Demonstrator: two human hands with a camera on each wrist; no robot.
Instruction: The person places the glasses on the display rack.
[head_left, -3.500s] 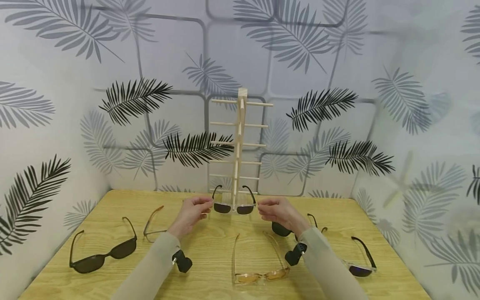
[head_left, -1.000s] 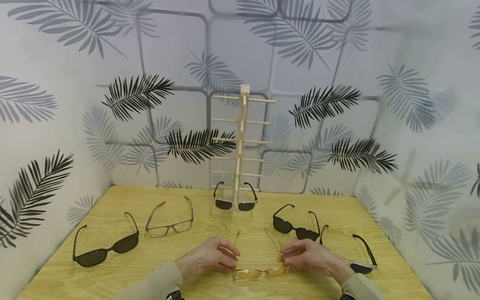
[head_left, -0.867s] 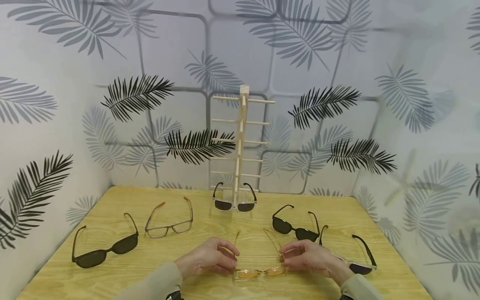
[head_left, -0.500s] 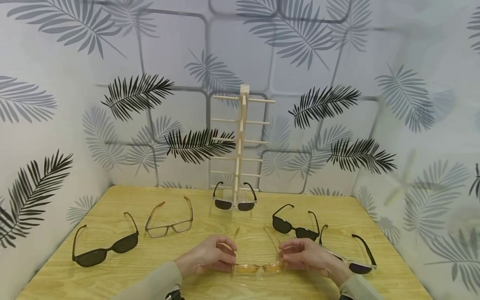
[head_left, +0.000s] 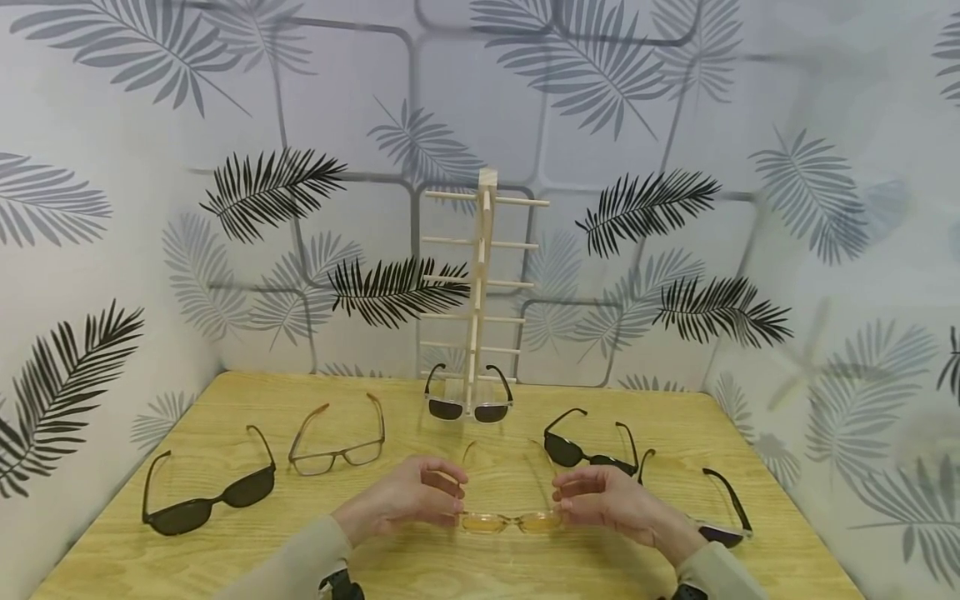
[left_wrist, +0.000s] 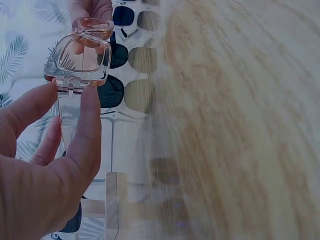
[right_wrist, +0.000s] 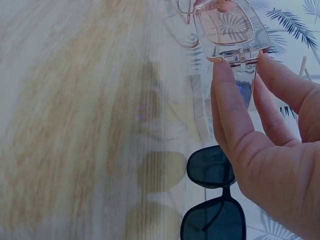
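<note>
Between my two hands is a pair of clear-framed glasses with orange-tinted lenses [head_left: 483, 523], temples unfolded and pointing away from me. My left hand [head_left: 405, 497] pinches its left hinge corner between thumb and fingers; the left wrist view shows the clear frame [left_wrist: 75, 80] at those fingertips. On the opposite side my right hand [head_left: 611, 506] pinches the other hinge corner, also visible as the clear frame [right_wrist: 235, 50] in the right wrist view. Behind them stands a wooden display rack [head_left: 477, 292], with dark-lensed sunglasses [head_left: 491, 412] at its lowest level.
Black sunglasses [head_left: 186, 517] lie at the left of the wooden table [head_left: 420, 575], with thin-framed glasses [head_left: 322, 463] beside them. Another black pair [head_left: 564, 451] sits behind my right hand. Clear-framed sunglasses [head_left: 722, 535] lie at the right, partly hidden by that hand. Patterned walls enclose the table.
Both hands left the sunglasses at the rack and came down to the orange-lensed glasses. Over the last second they have shifted these slightly away from me and to the left.
</note>
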